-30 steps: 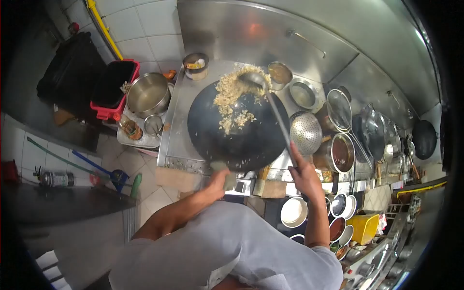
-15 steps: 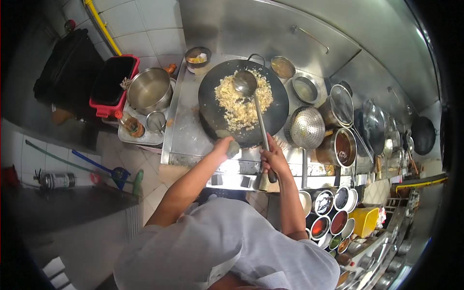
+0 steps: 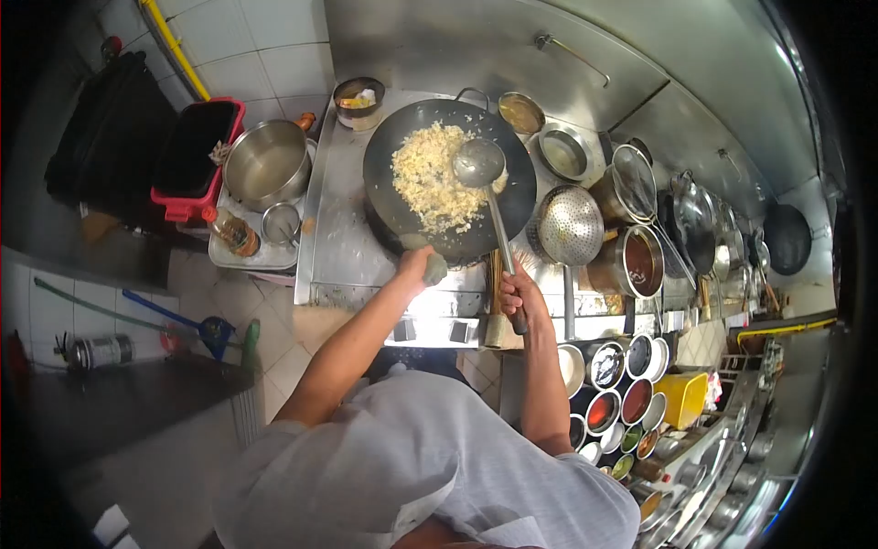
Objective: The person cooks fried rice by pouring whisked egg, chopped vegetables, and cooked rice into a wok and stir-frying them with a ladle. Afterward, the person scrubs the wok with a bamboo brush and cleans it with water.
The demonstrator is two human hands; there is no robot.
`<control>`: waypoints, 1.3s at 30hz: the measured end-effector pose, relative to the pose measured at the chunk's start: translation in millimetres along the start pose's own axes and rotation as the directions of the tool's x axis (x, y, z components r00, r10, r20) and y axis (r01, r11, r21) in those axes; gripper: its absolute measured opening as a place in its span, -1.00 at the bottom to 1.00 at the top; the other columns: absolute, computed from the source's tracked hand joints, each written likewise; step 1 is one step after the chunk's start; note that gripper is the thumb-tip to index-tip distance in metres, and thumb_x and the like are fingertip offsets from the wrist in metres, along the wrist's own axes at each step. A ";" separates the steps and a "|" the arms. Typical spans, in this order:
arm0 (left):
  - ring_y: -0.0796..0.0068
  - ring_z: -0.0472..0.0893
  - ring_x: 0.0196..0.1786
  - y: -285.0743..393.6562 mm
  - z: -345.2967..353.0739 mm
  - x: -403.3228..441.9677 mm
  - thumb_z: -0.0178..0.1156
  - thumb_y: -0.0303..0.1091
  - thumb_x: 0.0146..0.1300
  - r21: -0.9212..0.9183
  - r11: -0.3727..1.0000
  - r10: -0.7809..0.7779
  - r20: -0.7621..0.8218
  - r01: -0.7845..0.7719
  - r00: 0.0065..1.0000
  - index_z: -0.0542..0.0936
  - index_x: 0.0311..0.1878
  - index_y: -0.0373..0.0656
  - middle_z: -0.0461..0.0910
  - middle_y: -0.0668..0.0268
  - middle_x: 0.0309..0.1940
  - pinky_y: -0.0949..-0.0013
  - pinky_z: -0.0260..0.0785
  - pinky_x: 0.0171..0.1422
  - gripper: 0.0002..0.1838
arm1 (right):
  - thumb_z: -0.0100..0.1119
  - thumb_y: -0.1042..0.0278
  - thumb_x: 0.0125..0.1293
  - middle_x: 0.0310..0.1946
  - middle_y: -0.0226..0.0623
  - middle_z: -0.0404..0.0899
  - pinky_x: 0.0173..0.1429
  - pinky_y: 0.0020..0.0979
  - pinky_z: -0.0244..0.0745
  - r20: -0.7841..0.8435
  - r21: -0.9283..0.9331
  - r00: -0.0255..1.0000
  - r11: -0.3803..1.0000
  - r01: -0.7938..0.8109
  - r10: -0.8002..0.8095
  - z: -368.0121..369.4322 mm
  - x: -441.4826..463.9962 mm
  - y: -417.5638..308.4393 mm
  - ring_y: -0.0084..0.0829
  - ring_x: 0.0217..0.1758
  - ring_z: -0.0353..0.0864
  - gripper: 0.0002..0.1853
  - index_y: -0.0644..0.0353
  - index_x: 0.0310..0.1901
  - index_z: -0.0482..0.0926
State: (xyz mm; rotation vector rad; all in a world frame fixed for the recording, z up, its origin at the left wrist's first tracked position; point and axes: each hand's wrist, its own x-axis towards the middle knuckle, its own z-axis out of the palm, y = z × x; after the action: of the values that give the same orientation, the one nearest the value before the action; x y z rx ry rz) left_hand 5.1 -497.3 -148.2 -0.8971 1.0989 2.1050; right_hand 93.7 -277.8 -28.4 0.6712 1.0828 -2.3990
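Observation:
A large dark wok sits on the steel stove, holding a loose pile of what looks like fried rice. My left hand is closed on a grey-green folded cloth at the wok's near rim; the grip beneath the cloth is hidden. In my right hand is the long handle of a steel ladle, fingers wrapped round its dark end. The ladle's bowl rests at the right side of the rice, its rounded back facing up.
A perforated strainer and a pot of dark red liquid stand right of the wok. Several seasoning containers are at the lower right. To the left are a steel pot and a bottle on a tray.
The ladle's bowl has moved right and nearer across the wok, and the rice now lies more to the left of it. My view has shifted slightly; both hands keep their grips.

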 end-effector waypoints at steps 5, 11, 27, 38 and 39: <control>0.31 0.57 -0.44 -6.2 -8.4 8.3 0.18 -0.31 0.13 -0.036 0.999 0.019 0.069 -0.016 0.997 0.51 -0.22 -0.12 0.55 0.25 -0.39 0.19 0.38 -0.50 -0.82 | -0.01 0.54 0.37 -0.61 -0.53 0.25 -0.74 -0.57 0.13 -0.116 -0.509 0.988 0.861 0.024 -0.097 10.7 -49.8 -4.2 -0.71 -0.76 0.16 -0.23 -0.27 0.54 0.00; 0.31 0.57 -0.43 -8.7 -4.8 12.9 0.16 -0.30 0.15 -0.043 0.999 0.034 0.027 -0.033 0.999 0.50 -0.20 -0.10 0.56 0.26 -0.38 0.18 0.37 -0.50 -0.83 | -0.03 0.53 0.38 -0.57 -0.51 0.29 -0.74 -0.61 0.08 0.007 -0.040 0.996 0.995 -0.087 0.088 -31.3 -10.6 -14.0 -0.70 -0.78 0.12 -0.27 -0.22 0.53 0.04; 0.31 0.60 -0.25 -99.1 -19.3 -40.2 0.10 -0.32 0.27 -0.021 0.993 0.115 0.091 -0.114 0.989 0.49 -0.03 -0.07 0.56 0.27 -0.22 0.13 0.53 -0.24 -0.79 | 0.07 0.56 0.13 -0.41 0.24 0.60 -0.16 0.07 0.49 0.157 -0.901 0.944 -0.433 0.018 -0.289 -18.4 -70.6 -45.8 0.22 -0.31 0.62 -0.11 -0.17 0.52 0.03; 0.36 0.50 -0.41 2.2 24.1 -112.5 0.12 -0.22 0.23 -0.057 0.989 -0.129 0.127 0.137 0.984 0.49 -0.29 0.04 0.50 0.36 -0.42 0.19 0.30 -0.40 -0.91 | 0.07 0.46 0.20 -0.16 0.20 0.63 0.05 -0.02 0.51 0.163 -0.963 0.986 -0.210 0.167 0.036 3.5 -138.7 -81.1 0.13 -0.15 0.66 -0.16 -0.16 0.53 0.03; 0.36 0.50 -0.41 -2.7 20.3 -103.3 0.12 -0.22 0.23 -0.049 0.987 -0.144 0.121 0.151 0.982 0.49 -0.29 0.04 0.50 0.36 -0.42 0.19 0.30 -0.40 -0.91 | 0.04 0.47 0.20 -0.23 0.22 0.63 0.02 0.00 0.52 0.149 -0.942 0.988 -0.297 0.155 0.045 -0.4 -125.7 -81.7 0.14 -0.16 0.66 -0.15 -0.17 0.53 0.00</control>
State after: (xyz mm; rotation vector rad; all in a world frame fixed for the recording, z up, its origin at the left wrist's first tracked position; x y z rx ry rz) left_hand 62.7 -498.4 -60.1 -0.8436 0.8882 2.0478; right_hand 148.4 -205.8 91.0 -0.2629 2.4440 -0.5853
